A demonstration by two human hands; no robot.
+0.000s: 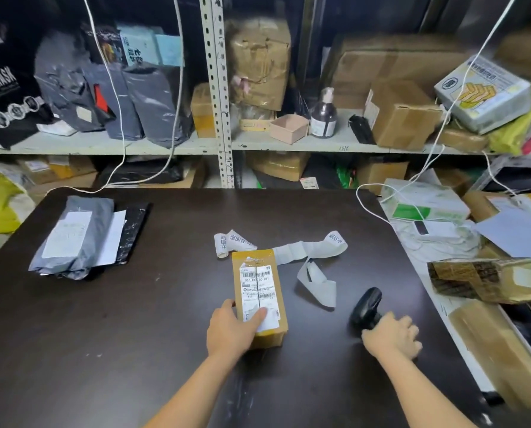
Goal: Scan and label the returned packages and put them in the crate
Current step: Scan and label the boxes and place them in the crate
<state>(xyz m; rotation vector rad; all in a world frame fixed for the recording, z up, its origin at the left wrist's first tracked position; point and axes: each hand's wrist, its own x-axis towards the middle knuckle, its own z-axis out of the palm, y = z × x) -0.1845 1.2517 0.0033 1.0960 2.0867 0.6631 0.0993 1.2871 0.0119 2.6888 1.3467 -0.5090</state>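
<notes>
A dark brown table (134,335) fills the near view, its top scuffed and dusty. Near its middle lies a small cardboard parcel (259,291), flat, shipping label up. The left hand (233,329) grasps the parcel's near end, thumb pressed on the label and fingers on the left side. The right hand (392,335), slightly blurred, is clenched round the handle of a black barcode scanner (366,307), just right of the parcel, head pointing away from the person. A curled strip of printed labels (307,247) lies behind the parcel and touches its far end. At the table's far left a grey poly mailer (72,236) rests on a black mailer (134,230). Behind stands metal shelving (221,88) crammed with cardboard boxes (403,115), grey bags, a pump bottle (323,114) and a small open box (288,128). White cables (366,205) hang down onto the table's right edge, beside a cluttered heap with a taped box (483,279)
</notes>
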